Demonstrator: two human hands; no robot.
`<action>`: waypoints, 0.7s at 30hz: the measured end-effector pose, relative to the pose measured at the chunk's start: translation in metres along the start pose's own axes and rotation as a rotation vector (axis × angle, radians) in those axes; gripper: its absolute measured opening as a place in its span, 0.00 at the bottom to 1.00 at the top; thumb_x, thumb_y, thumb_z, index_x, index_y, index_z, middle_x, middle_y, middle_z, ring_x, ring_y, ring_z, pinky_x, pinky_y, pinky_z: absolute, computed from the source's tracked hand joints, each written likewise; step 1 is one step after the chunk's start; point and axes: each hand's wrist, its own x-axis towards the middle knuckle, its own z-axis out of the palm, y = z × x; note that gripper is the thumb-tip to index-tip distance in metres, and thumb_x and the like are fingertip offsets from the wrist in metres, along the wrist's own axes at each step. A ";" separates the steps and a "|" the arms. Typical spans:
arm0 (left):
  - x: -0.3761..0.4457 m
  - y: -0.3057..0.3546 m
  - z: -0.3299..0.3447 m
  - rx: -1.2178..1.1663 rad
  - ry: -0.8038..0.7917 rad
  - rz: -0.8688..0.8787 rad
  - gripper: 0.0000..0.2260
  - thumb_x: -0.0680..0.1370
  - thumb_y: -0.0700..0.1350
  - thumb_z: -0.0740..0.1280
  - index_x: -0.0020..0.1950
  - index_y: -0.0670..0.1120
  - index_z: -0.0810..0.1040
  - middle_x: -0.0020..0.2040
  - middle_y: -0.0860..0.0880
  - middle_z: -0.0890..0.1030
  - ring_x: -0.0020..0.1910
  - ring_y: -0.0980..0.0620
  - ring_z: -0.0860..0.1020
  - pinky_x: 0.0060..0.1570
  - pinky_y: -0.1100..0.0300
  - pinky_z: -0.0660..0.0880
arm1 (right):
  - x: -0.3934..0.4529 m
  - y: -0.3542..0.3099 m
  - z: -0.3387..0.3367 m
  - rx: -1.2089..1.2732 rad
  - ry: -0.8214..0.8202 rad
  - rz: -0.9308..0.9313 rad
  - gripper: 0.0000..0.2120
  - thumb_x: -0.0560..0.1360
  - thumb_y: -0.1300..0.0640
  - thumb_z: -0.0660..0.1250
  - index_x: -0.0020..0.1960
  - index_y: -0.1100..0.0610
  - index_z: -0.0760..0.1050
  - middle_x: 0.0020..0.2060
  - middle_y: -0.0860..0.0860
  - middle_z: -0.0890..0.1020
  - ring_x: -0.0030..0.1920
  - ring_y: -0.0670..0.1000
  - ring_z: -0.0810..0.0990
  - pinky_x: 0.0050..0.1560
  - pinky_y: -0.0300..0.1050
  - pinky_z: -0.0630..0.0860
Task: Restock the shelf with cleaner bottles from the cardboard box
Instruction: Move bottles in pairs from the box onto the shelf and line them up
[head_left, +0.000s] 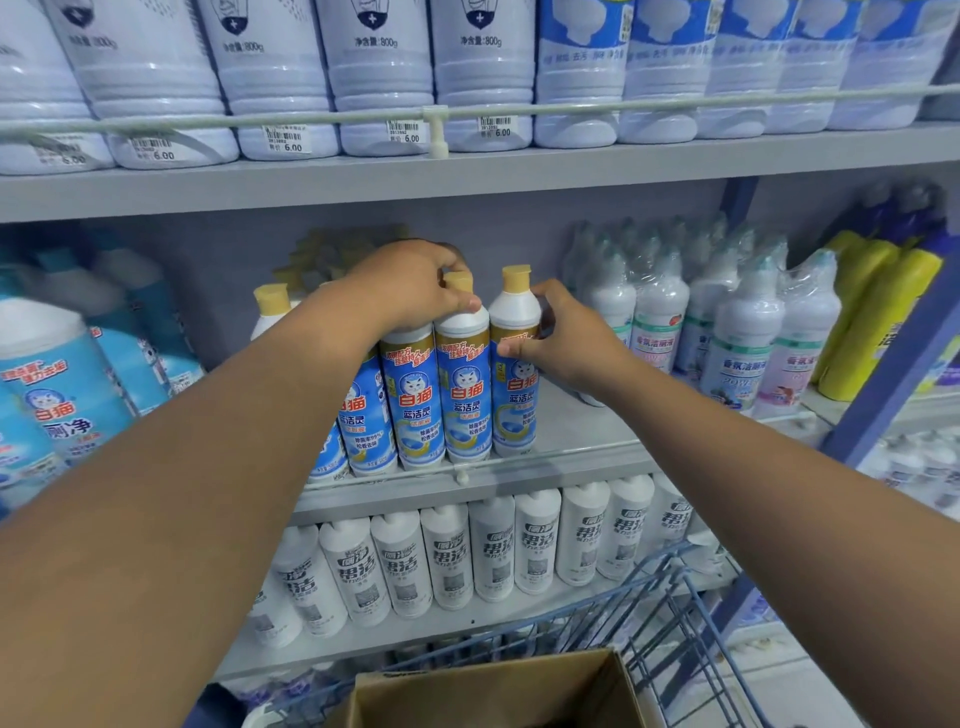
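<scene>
Middle shelf (566, 457): left hand (415, 283) on top of a blue-label cleaner bottle (464, 384), fingers curled round its yellow cap. Right hand (563, 338) pinches the neighbouring bottle (514, 374) at the shoulder. Both bottles upright, touching. Cardboard box (498, 693) below, in a blue cart (670, 613).

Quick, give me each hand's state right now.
Left hand: grips the top of a blue-label bottle.
Right hand: curled round the end bottle.
</scene>
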 end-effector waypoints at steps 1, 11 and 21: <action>0.000 0.000 0.000 0.001 -0.001 -0.005 0.22 0.75 0.61 0.71 0.65 0.55 0.76 0.62 0.49 0.79 0.55 0.48 0.76 0.50 0.55 0.73 | 0.000 0.000 0.001 -0.005 0.011 0.001 0.28 0.69 0.49 0.79 0.64 0.48 0.69 0.47 0.43 0.80 0.46 0.42 0.79 0.51 0.49 0.81; 0.000 -0.001 0.002 -0.016 0.005 -0.010 0.19 0.75 0.61 0.70 0.63 0.56 0.77 0.60 0.50 0.80 0.53 0.49 0.75 0.48 0.56 0.71 | -0.001 -0.002 0.007 -0.050 0.095 -0.022 0.30 0.66 0.46 0.81 0.60 0.51 0.70 0.42 0.39 0.78 0.43 0.41 0.79 0.49 0.52 0.82; -0.002 -0.005 0.006 0.005 0.022 0.028 0.21 0.75 0.62 0.69 0.65 0.54 0.76 0.58 0.49 0.80 0.50 0.49 0.74 0.46 0.56 0.72 | -0.007 -0.004 0.015 -0.105 0.145 0.002 0.32 0.67 0.43 0.79 0.62 0.50 0.67 0.45 0.42 0.79 0.46 0.47 0.81 0.45 0.48 0.80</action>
